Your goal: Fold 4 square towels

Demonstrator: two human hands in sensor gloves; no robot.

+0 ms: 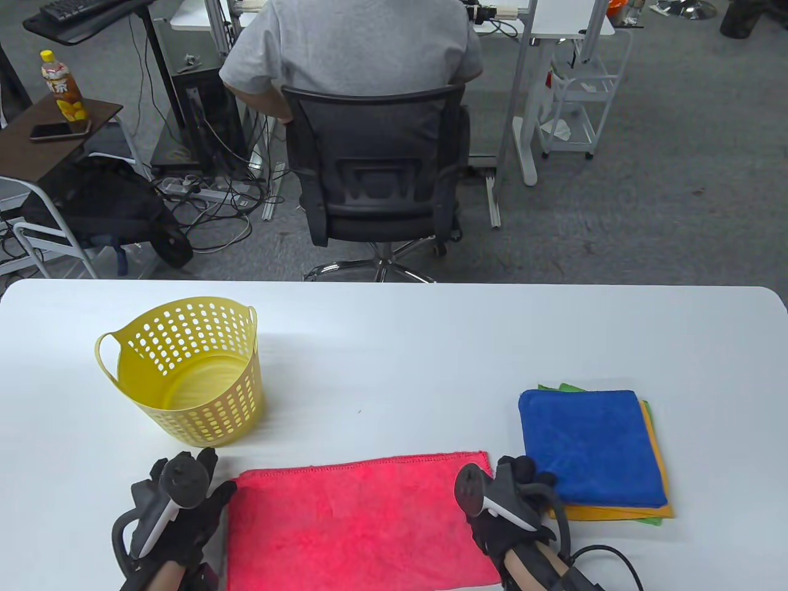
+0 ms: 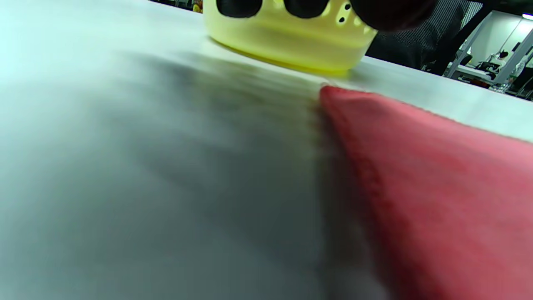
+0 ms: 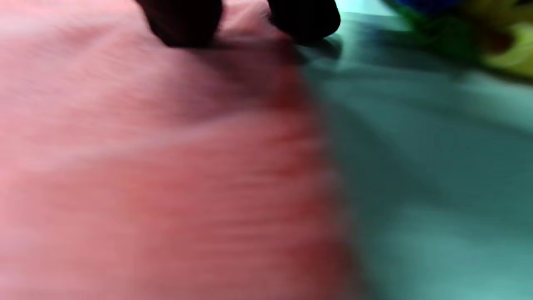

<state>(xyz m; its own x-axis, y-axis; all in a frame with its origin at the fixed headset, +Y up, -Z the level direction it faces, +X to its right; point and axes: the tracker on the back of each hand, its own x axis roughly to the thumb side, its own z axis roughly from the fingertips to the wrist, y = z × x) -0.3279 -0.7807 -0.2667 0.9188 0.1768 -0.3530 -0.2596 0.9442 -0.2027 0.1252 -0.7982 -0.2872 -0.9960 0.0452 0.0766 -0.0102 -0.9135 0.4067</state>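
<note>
The white rectangular table [image 1: 394, 345] carries everything we describe; its far edge runs across the table view, and a broad bare stretch lies beyond the red towel toward that edge. The red terry towel [image 1: 363, 523], a wide flat rectangle, lies at the near edge of the table, its near side running out of view. The stack of folded towels [image 1: 594, 452], blue on top over orange and green, sits just right of the red towel, with a narrow strip of table between them. The yellow perforated plastic basket [image 1: 184, 372] stands upright beyond the red towel's left corner, apart from it. Our left hand [image 1: 181, 511] rests at the towel's left edge and our right hand [image 1: 508, 505] at its right edge. In the right wrist view, dark fingertips [image 3: 179, 21] touch the red cloth near its border. We cannot tell whether either hand's fingers pinch the towel or merely press on it.
</note>
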